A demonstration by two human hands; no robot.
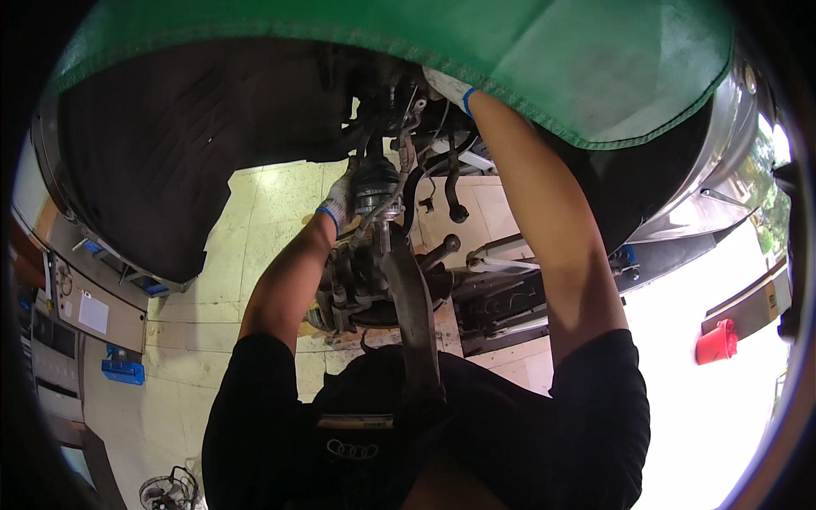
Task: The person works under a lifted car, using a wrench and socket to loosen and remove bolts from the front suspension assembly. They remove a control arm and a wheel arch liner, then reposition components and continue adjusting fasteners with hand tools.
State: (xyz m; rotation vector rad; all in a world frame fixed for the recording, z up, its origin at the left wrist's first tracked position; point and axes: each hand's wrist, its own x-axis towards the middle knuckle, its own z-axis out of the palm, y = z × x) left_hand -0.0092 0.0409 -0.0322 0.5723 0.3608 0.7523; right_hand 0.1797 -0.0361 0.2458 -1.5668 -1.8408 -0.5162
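In a car's wheel well, a drive shaft (374,183) with a dark ribbed boot and a bright splined end points down toward me. My left hand (341,195), in a white glove with a blue cuff, is closed against the shaft's left side at the boot, its fingers partly behind it. My right hand (447,88), gloved the same way, reaches high under the edge of a green fender cover (382,42). Its fingers are hidden there. A curved dark metal arm (412,314) stands below the shaft, with the hub and brake assembly (357,289) beside it.
Hoses and a hanging link (456,183) are right of the shaft. The dark wheel-arch liner (153,144) curves at the left. A white jointed support (503,259) lies below right. A red bucket (716,342), a blue box (123,367) and a fan (168,491) stand farther off.
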